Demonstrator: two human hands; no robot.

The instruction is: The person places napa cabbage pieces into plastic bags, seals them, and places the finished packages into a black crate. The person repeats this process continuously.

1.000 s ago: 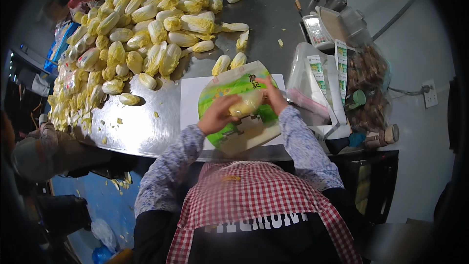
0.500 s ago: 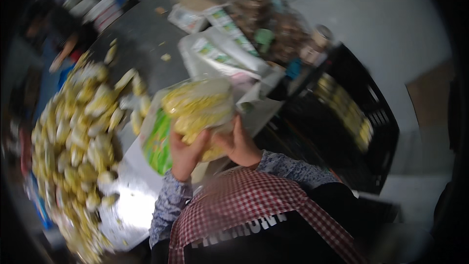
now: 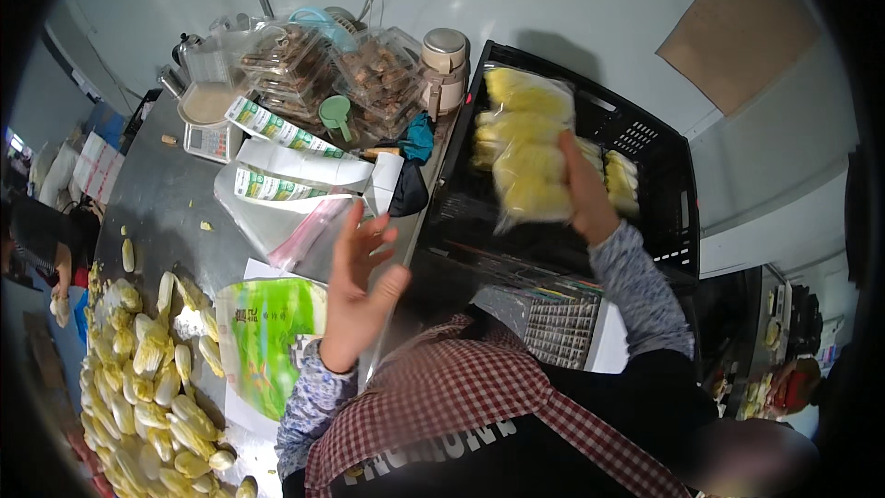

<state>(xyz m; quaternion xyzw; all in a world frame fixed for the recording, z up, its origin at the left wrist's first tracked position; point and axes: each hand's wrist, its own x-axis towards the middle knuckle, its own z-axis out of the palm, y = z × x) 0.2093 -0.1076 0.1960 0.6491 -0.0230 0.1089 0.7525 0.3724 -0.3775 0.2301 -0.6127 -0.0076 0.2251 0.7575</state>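
Observation:
My right hand (image 3: 587, 192) grips the right edge of a clear plastic bag of baby cabbages (image 3: 532, 152), yellow and white, over the black plastic crate (image 3: 682, 238). More bagged cabbages (image 3: 621, 181) lie inside the crate, partly behind that hand. My left hand (image 3: 358, 293) holds nothing; its fingers are spread above the table's near edge, beside a green and white printed bag (image 3: 267, 337) lying flat. A large heap of loose baby cabbages (image 3: 147, 410) covers the left of the metal table (image 3: 175, 207).
Clear boxes of brown pieces (image 3: 286, 60), a green cup (image 3: 336, 113), a beige flask (image 3: 444, 69) and a scale (image 3: 210, 140) stand along the back. Label strips (image 3: 286, 129) lie before them. A co-worker's hand (image 3: 60, 304) shows far left. A grey basket (image 3: 560, 332) sits below the crate.
The bag of cabbages, held in both hands over the table before, has moved right to the crate in my right hand. My left hand has let go and opened. The view has turned right.

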